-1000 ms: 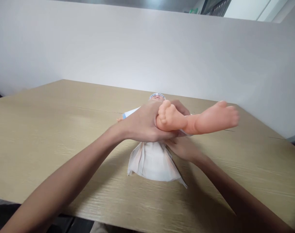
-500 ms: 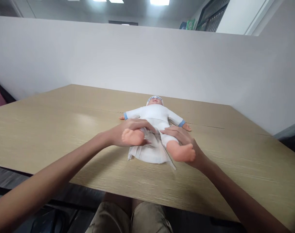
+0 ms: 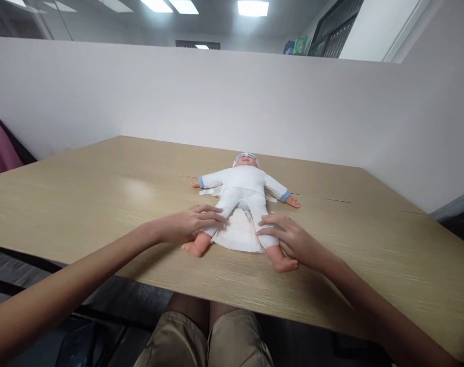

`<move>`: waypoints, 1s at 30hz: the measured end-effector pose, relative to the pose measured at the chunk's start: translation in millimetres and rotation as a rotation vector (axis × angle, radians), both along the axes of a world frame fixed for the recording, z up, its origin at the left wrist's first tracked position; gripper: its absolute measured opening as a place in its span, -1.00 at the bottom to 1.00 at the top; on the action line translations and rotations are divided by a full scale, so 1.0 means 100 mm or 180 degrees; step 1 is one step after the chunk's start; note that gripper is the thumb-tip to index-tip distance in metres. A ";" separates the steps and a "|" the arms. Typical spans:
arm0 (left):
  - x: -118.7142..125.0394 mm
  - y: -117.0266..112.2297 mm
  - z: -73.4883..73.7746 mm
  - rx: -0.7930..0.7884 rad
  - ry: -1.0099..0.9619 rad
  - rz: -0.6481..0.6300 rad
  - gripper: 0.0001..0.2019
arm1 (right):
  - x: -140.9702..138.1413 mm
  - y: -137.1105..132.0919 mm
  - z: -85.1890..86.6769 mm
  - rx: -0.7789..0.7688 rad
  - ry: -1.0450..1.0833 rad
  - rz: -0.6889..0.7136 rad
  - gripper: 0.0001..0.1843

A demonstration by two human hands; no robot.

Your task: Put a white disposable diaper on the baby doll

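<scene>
A baby doll (image 3: 244,178) in a white suit with blue cuffs lies on its back on the table, head away from me, legs spread. An opened white diaper (image 3: 238,235) lies flat under its hips and between its legs, with tabs showing at both sides of the waist. My left hand (image 3: 195,224) holds the doll's leg on the left around the knee, fingers over the top. On the other leg, near the knee, my right hand (image 3: 287,234) is curled in the same way. Both thumbs are mostly hidden.
The wooden table (image 3: 102,193) has its near edge just above my lap. A white partition (image 3: 232,97) rises behind it. Pink cloth (image 3: 2,145) hangs beyond the table at the far left.
Both doll legs, raised before, now rest lower and wider apart. My hands have moved outward and down with them, and more of the diaper and its side tabs shows.
</scene>
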State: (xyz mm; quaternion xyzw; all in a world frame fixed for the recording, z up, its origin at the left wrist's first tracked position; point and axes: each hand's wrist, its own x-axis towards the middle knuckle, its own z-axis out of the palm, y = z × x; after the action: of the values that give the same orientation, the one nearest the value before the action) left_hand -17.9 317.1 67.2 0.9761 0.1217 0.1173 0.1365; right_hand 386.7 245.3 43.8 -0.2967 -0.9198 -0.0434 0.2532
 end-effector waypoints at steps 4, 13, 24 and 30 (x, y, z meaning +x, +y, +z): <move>0.02 -0.07 0.12 -0.0132 0.0243 0.0100 -0.24 | -0.03 -0.09 0.19 -0.0550 0.0110 -0.0076 -0.36; 0.40 -0.41 0.04 0.0254 0.0232 0.1068 -0.56 | -0.53 -0.47 0.16 -0.0266 -0.0246 -0.0980 -0.51; 0.60 0.10 0.24 -0.0649 -0.1130 0.1606 -0.80 | -0.50 0.10 0.42 -0.0503 0.1144 -0.1232 -0.83; 1.02 0.93 0.37 -0.1326 -0.1604 0.2116 -0.78 | -0.44 0.98 0.59 -0.1344 0.1962 -0.1848 -0.75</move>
State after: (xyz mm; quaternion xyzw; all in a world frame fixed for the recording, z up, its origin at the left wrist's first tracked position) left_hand 83.6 410.6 104.5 0.7771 0.4119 0.3611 0.3099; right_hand 342.5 343.0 102.9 -0.5856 -0.6695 0.1657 0.4259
